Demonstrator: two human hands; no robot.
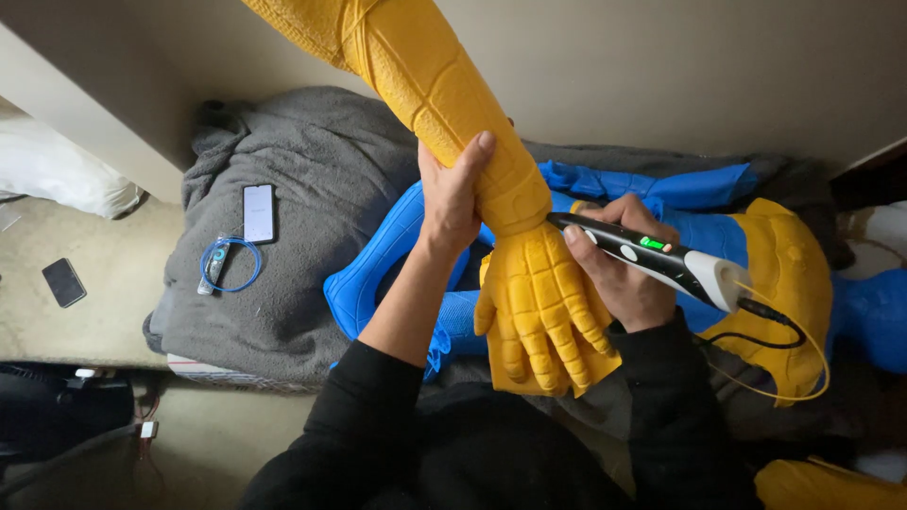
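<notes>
Yellow armoured glove-and-forearm prop [491, 179] is being gripped at the wrist by the left hand [452, 200], long axis running upper-left to lower-right, fingers hanging downward. 3D pen [652, 257] is being clasped by the right hand [628, 274], tip touching the wrist seam.

Left hand [452, 194] gripping yellow armoured arm [444, 90], right hand [628, 269] holding pen tool [652, 253] (tip at wrist)

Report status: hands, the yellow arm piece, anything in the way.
Left hand gripping yellow arm piece at the wrist. Right hand holds pen tool, tip at the wrist joint. Blue pieces lie underneath; pen's cable trails right.
</notes>
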